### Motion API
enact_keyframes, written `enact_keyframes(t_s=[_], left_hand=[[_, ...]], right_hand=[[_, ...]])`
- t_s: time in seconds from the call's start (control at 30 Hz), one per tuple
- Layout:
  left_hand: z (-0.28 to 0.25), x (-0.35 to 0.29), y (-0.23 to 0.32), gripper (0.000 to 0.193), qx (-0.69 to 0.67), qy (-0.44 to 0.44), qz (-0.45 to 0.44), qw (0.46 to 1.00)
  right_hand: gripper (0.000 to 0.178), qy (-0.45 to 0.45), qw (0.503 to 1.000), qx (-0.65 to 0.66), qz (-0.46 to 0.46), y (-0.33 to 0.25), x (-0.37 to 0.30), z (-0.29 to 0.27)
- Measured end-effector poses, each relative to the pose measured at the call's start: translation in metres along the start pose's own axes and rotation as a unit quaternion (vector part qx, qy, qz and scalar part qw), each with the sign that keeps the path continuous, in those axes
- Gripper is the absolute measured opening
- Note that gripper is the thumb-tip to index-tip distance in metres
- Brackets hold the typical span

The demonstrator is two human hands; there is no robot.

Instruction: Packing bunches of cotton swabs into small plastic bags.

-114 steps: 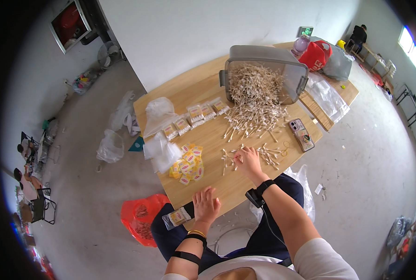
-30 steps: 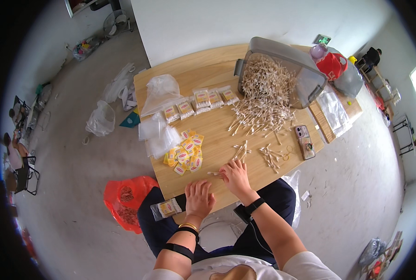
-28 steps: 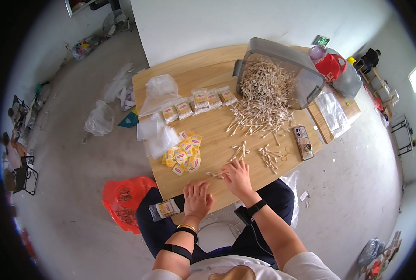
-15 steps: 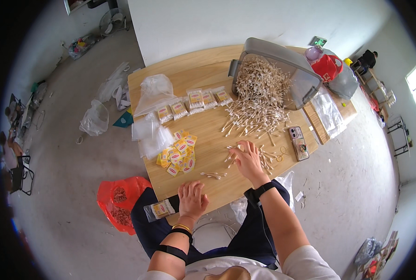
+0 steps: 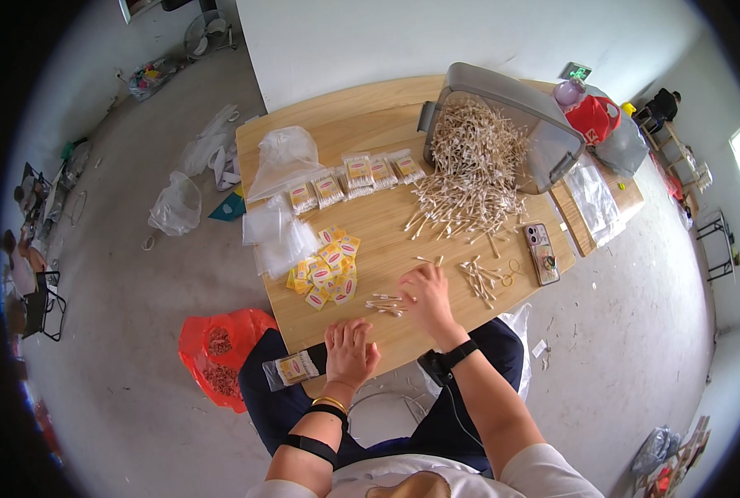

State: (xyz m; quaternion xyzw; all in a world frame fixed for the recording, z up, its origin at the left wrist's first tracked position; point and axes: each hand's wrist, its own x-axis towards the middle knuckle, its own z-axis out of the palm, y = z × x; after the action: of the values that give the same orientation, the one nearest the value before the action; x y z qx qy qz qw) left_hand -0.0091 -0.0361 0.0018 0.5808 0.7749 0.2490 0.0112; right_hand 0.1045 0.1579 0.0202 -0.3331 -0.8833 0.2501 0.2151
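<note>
My right hand (image 5: 428, 300) is over the table with its fingers curled down and closed on a few cotton swabs, partly hidden under the fingertips. Just left of those fingertips lies a small cluster of cotton swabs (image 5: 383, 305). My left hand (image 5: 350, 355) rests palm down at the table's front edge, fingers stretched out and holding nothing. Beside it, on my left thigh, is a clear packet of swabs (image 5: 294, 368) with a yellow and white label. A loose group of swabs (image 5: 479, 280) lies right of my right hand, and a couple more swabs (image 5: 430, 261) lie beyond it.
A tipped grey bin (image 5: 509, 87) spills a large heap of swabs (image 5: 474, 166) at the back. Filled packets (image 5: 357, 173) stand in a row, near clear bags (image 5: 280, 236) and yellow labels (image 5: 328, 266). A phone (image 5: 542, 253) lies right; a red bag (image 5: 225, 353) sits below left.
My right hand has moved left and nearer to me, and swabs came with it to the small cluster, which looks larger. My left hand stays at the table edge.
</note>
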Motion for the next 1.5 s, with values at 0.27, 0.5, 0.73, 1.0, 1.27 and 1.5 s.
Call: enact_keyframes(t_s=[0.27, 0.5, 0.73, 1.0, 1.27, 1.5], left_hand=[[-0.001, 0.001, 0.001, 0.048, -0.012, -0.004, 0.004, 1.0], [-0.001, -0.001, 0.0, 0.044, -0.012, -0.009, 0.001, 1.0], [-0.001, -0.001, -0.001, 0.047, -0.001, -0.007, 0.002, 1.0], [-0.002, 0.001, 0.001, 0.046, -0.01, -0.004, 0.003, 1.0], [-0.001, -0.001, -0.001, 0.045, -0.019, -0.003, 0.001, 1.0], [0.001, 0.0, 0.001, 0.045, -0.009, -0.008, 0.001, 1.0]], right_hand=[[0.057, 0.071, 0.982, -0.114, 0.131, 0.047, 0.0, -0.032], [0.05, 0.006, 0.989, -0.112, 0.097, 0.031, 0.004, -0.028], [0.028, 0.022, 0.996, -0.023, 0.08, 0.03, -0.003, -0.018], [0.01, 0.059, 0.988, -0.093, 0.108, 0.049, -0.009, -0.024], [0.003, 0.042, 0.985, -0.11, 0.123, 0.048, -0.009, -0.032], [0.006, 0.024, 0.989, -0.126, 0.067, 0.047, -0.002, -0.021]])
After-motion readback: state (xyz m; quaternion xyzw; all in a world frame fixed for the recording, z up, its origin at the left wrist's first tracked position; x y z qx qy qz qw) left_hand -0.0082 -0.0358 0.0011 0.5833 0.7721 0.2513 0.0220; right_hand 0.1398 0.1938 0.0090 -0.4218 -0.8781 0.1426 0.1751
